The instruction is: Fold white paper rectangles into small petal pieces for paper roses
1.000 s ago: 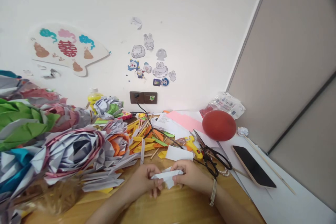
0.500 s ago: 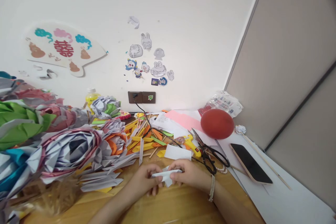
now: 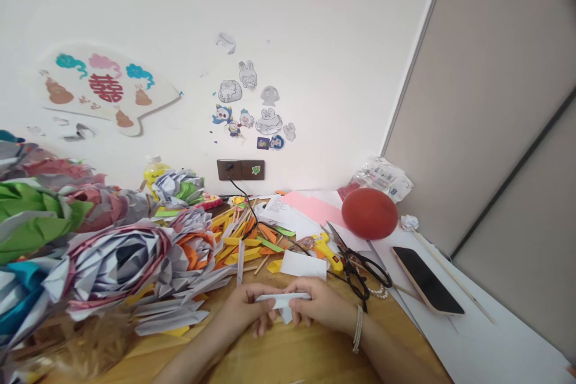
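A small white sheet of folded paper [image 3: 283,301] is held up between both hands, above the wooden table, with one pointed flap hanging down in the middle. My left hand [image 3: 251,307] pinches its left end between thumb and fingers. At the other end my right hand [image 3: 318,305], with a beaded bracelet on the wrist, grips the paper the same way. Just beyond the hands lies a flat white paper piece [image 3: 303,265]. Folded strips in yellow, orange and white [image 3: 243,247] are heaped behind and to the left.
Large folded paper flowers [image 3: 119,264] crowd the left side. Black-handled scissors [image 3: 357,270], a yellow glue gun [image 3: 327,251] and a red balloon [image 3: 369,213] are at right, near a phone [image 3: 427,281] on white sheets. A black cord [image 3: 246,195] runs from the wall socket.
The folded paper's upper edge now looks flatter and straighter, and the raised bit at its top no longer shows. Both hands keep their grip; the view has shifted slightly.
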